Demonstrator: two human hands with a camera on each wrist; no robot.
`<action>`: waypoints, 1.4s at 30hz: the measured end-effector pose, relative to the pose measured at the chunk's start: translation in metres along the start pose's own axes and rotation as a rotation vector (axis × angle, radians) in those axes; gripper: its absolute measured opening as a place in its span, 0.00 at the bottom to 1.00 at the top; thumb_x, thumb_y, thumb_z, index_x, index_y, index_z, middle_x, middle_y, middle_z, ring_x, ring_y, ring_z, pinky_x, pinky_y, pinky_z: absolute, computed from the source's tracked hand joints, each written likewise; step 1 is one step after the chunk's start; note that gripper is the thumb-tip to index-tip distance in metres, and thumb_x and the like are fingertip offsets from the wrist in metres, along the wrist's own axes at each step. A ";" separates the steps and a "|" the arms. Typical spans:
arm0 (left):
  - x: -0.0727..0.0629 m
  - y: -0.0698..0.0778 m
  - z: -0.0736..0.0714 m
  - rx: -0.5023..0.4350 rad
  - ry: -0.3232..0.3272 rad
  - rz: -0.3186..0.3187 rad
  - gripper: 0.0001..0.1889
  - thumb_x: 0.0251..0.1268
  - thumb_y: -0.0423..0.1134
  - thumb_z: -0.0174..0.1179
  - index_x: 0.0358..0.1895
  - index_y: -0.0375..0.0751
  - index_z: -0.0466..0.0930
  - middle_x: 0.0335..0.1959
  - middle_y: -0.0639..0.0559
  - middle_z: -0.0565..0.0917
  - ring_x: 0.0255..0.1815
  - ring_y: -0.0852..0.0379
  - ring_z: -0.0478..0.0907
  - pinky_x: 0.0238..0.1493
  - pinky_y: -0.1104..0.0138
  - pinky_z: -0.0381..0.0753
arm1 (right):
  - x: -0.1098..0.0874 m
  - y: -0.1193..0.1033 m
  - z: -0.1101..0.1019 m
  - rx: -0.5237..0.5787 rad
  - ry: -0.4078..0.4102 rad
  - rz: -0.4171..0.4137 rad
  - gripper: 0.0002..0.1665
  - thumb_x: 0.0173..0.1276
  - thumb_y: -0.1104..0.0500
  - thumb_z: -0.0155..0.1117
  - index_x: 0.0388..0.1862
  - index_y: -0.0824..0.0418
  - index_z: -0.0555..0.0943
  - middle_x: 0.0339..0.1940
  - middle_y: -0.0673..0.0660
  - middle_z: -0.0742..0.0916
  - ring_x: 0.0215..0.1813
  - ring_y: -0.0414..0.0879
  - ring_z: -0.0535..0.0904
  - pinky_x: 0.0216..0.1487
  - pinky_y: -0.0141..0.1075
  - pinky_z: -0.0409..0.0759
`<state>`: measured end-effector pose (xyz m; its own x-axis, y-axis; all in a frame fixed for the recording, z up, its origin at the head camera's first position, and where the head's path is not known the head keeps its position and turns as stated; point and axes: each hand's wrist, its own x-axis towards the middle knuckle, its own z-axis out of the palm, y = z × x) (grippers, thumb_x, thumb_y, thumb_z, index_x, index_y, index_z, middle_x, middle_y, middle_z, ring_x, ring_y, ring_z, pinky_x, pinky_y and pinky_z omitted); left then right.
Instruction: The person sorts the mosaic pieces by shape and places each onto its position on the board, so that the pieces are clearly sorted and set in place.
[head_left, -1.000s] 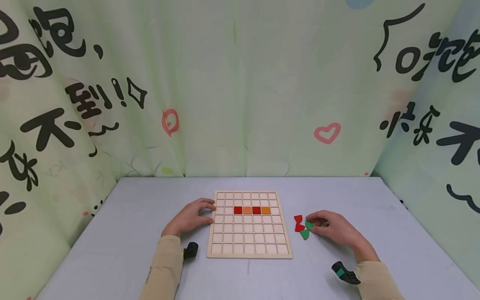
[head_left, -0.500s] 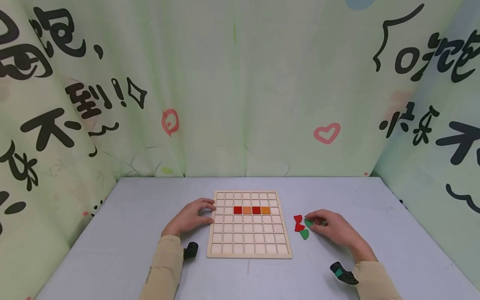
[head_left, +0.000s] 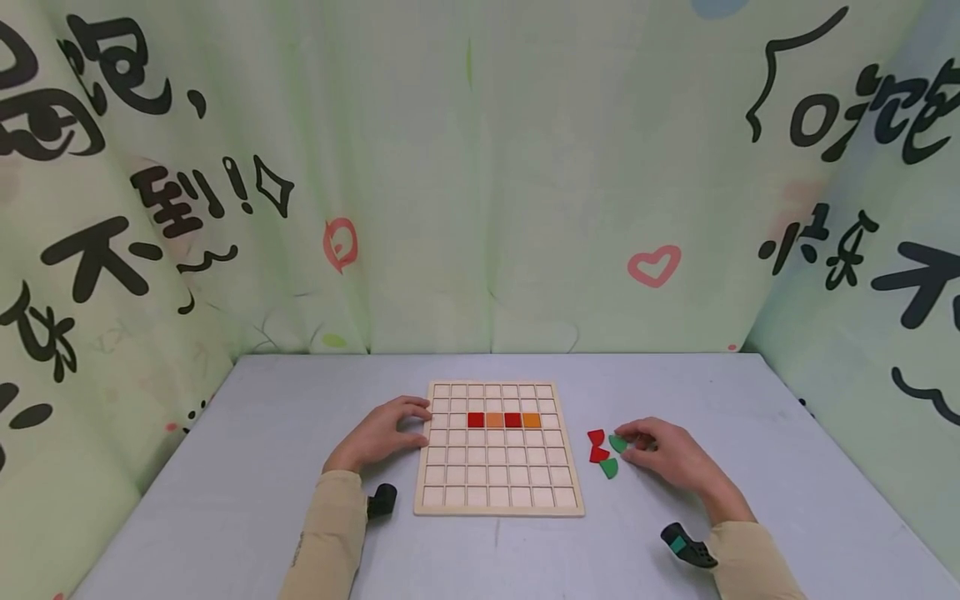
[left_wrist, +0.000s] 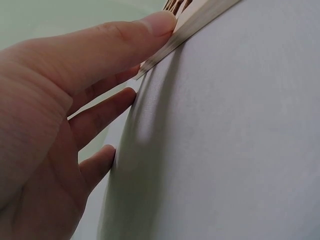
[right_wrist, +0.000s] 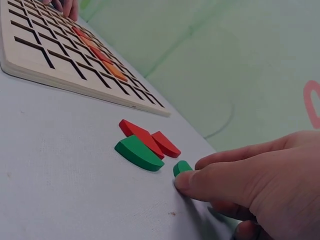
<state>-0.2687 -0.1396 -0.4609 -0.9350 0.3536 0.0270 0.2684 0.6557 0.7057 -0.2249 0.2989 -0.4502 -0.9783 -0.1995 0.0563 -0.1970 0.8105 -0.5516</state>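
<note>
A light wooden grid board lies on the table in the head view. One row of it holds two red squares and two orange squares. My left hand rests on the board's left edge, thumb and fingertips spread along it. To the right of the board, my right hand pinches a small green curved piece between thumb and forefinger, low over the table. Beside it lie another green piece and two red pieces with slanted edges, grouped close together.
A white cloth covers the table. Pale green curtains with black lettering stand behind and on both sides. A black wrist device sits below the right sleeve, another by the left.
The green piece at my right fingertips has shifted slightly toward the back and turned a little, the hand moving slightly with it. My left hand and the board stay put.
</note>
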 end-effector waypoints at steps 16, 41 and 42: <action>0.000 -0.003 -0.001 0.000 -0.003 0.045 0.18 0.56 0.36 0.71 0.51 0.40 0.84 0.65 0.50 0.75 0.70 0.46 0.66 0.70 0.53 0.66 | 0.002 0.000 0.007 0.001 0.075 -0.015 0.20 0.62 0.66 0.69 0.54 0.64 0.81 0.50 0.60 0.84 0.42 0.47 0.76 0.46 0.43 0.81; 0.001 -0.004 0.000 0.000 0.004 0.018 0.18 0.56 0.36 0.72 0.51 0.41 0.84 0.64 0.52 0.75 0.70 0.47 0.66 0.70 0.53 0.65 | 0.010 -0.058 0.018 0.098 0.110 -0.111 0.17 0.64 0.64 0.69 0.53 0.60 0.84 0.51 0.58 0.83 0.45 0.47 0.81 0.43 0.32 0.84; 0.001 -0.004 0.000 0.003 0.003 0.013 0.18 0.56 0.36 0.72 0.51 0.41 0.84 0.65 0.52 0.75 0.70 0.47 0.65 0.71 0.54 0.65 | 0.010 -0.060 0.019 0.098 0.109 -0.120 0.17 0.64 0.64 0.69 0.52 0.60 0.84 0.51 0.58 0.84 0.44 0.47 0.81 0.42 0.31 0.83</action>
<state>-0.2702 -0.1417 -0.4633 -0.9320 0.3604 0.0379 0.2812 0.6532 0.7031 -0.2220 0.2375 -0.4324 -0.9505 -0.2263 0.2129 -0.3103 0.7257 -0.6141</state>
